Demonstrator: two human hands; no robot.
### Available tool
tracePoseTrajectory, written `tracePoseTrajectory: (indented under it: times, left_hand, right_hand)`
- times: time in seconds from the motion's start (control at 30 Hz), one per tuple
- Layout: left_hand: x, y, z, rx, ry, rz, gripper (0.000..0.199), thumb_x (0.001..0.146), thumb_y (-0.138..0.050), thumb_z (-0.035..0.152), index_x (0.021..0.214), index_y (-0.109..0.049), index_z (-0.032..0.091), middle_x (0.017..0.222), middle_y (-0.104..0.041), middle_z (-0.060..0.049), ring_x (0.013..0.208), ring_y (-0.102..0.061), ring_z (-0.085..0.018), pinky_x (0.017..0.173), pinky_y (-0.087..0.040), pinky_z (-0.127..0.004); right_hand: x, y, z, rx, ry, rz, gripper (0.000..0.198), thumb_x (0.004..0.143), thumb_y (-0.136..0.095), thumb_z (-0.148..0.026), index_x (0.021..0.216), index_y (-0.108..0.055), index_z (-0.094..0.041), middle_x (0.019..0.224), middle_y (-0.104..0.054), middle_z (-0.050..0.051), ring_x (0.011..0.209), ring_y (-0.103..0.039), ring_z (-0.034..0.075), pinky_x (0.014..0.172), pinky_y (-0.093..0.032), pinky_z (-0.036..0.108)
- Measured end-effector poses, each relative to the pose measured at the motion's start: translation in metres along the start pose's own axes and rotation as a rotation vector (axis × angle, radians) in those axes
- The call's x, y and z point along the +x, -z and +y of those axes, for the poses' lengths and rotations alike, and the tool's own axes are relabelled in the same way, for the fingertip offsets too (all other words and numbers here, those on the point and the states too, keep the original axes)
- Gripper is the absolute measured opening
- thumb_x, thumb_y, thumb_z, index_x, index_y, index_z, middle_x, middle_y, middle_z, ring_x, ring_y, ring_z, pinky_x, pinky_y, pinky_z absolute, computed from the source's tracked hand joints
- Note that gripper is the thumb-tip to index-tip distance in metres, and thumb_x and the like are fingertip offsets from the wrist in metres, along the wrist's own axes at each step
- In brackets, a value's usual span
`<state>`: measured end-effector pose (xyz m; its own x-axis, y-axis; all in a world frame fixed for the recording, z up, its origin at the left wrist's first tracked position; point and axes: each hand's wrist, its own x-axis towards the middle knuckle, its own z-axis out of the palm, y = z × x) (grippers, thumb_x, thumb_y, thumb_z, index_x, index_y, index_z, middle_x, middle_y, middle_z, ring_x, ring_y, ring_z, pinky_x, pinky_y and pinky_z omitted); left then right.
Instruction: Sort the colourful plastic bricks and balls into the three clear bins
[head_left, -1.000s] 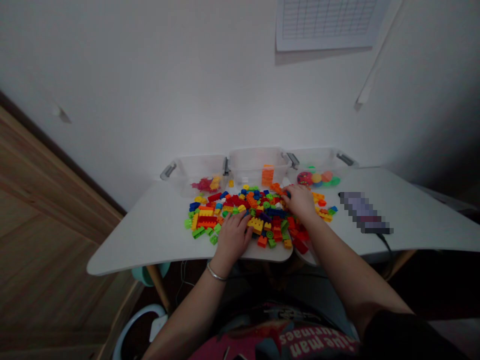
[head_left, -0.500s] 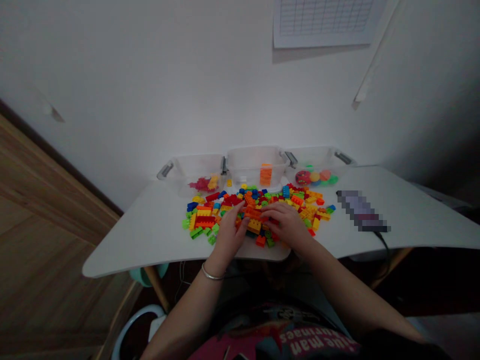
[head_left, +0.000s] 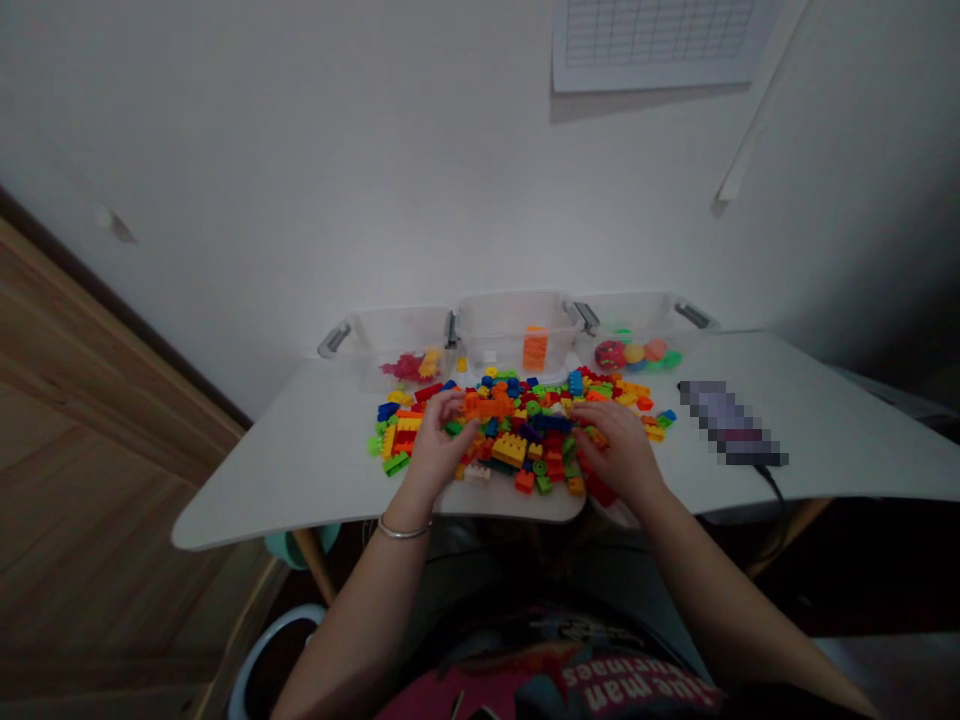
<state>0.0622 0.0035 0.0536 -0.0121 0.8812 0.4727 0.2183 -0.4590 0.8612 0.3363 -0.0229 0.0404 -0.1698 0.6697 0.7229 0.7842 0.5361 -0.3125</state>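
Observation:
Loose toy building bricks [head_left: 510,449] in many colours lie heaped on the white table. At the left of the heap, my left hand [head_left: 437,448] curls its fingers and thumb around the near end of an orange brick piece [head_left: 489,405]. My right hand [head_left: 621,450] is over the right side, thumb and fingers apart, palm down. Its fingertips reach toward a dark blue brick [head_left: 553,424]; whether they touch it I cannot tell. A yellow brick with studs lies between the two hands.
Three clear plastic bins stand along the wall: the left bin [head_left: 397,325] has pink and yellow pieces, the middle bin [head_left: 487,318] an orange block stack [head_left: 535,350], the right bin [head_left: 637,312] round colourful toys. A blurred-out phone-like device [head_left: 731,425] with a cable lies at right.
My hands have drawn apart, the left going left with the orange piece and the right going right. The yellow brick and the dark blue brick between them now show more fully.

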Motion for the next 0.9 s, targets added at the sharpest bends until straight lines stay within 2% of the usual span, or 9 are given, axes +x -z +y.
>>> tracePoseTrajectory:
  times: [0.13,0.2,0.27,0.33,0.47,0.63,0.9]
  left_hand:
    - [0.03,0.029,-0.009,-0.013,-0.054,0.249,0.04,0.077,-0.067,0.035,0.109,-0.045,0.024,0.101,-0.064,-0.003,0.099,-0.066,-0.017,0.091,-0.052,-0.032]
    - [0.048,0.043,-0.012,0.017,-0.07,0.42,0.042,0.079,-0.064,0.034,0.111,-0.04,0.024,0.106,-0.064,-0.005,0.101,-0.066,-0.017,0.09,-0.053,-0.032]
    - [0.065,0.057,-0.016,0.13,-0.06,0.585,0.041,0.08,-0.062,0.03,0.113,-0.038,0.023,0.109,-0.063,-0.006,0.102,-0.065,-0.016,0.093,-0.051,-0.033]
    - [0.081,0.07,-0.02,0.265,-0.059,0.642,0.041,0.08,-0.064,0.027,0.113,-0.04,0.022,0.114,-0.063,-0.008,0.106,-0.064,-0.017,0.097,-0.048,-0.033]
    - [0.104,0.089,-0.028,0.492,-0.01,0.586,0.042,0.076,-0.067,0.024,0.111,-0.046,0.019,0.116,-0.064,-0.009,0.109,-0.064,-0.019,0.098,-0.047,-0.034]
    - [0.118,0.095,-0.03,0.757,0.102,0.487,0.042,0.077,-0.068,0.033,0.114,-0.056,0.017,0.106,-0.071,-0.009,0.107,-0.064,-0.026,0.101,-0.044,-0.042]
    - [0.129,0.097,-0.029,0.92,0.17,0.333,0.032,0.082,-0.052,0.038,0.094,-0.071,0.016,0.094,-0.071,-0.016,0.11,-0.058,-0.034,0.103,-0.041,-0.051]
  right_hand:
    - [-0.013,0.009,0.027,-0.158,-0.14,0.062,0.024,0.09,-0.05,-0.027,0.103,-0.069,-0.02,0.108,-0.073,0.01,0.102,-0.064,0.028,0.094,-0.046,0.046]
    - [-0.02,0.009,0.036,-0.206,-0.175,0.072,0.025,0.089,-0.05,-0.026,0.103,-0.069,-0.02,0.109,-0.072,0.01,0.103,-0.063,0.028,0.095,-0.045,0.046]
    - [-0.025,0.007,0.041,-0.225,-0.183,0.09,0.024,0.089,-0.05,-0.026,0.102,-0.069,-0.021,0.108,-0.073,0.009,0.103,-0.063,0.028,0.097,-0.043,0.046]
    - [-0.028,0.003,0.044,-0.223,-0.17,0.11,0.022,0.089,-0.05,-0.026,0.1,-0.069,-0.021,0.105,-0.073,0.007,0.102,-0.062,0.027,0.098,-0.042,0.045]
    - [-0.028,-0.001,0.048,-0.202,-0.169,0.123,0.022,0.09,-0.049,-0.025,0.099,-0.068,-0.02,0.103,-0.073,0.008,0.1,-0.062,0.026,0.096,-0.043,0.044]
    - [-0.028,-0.002,0.05,-0.181,-0.195,0.158,0.023,0.09,-0.047,-0.025,0.098,-0.068,-0.019,0.101,-0.073,0.01,0.097,-0.062,0.026,0.092,-0.044,0.043]
    - [-0.028,-0.003,0.05,-0.143,-0.213,0.132,0.022,0.089,-0.047,-0.025,0.098,-0.067,-0.02,0.099,-0.072,0.009,0.096,-0.062,0.027,0.092,-0.045,0.046]
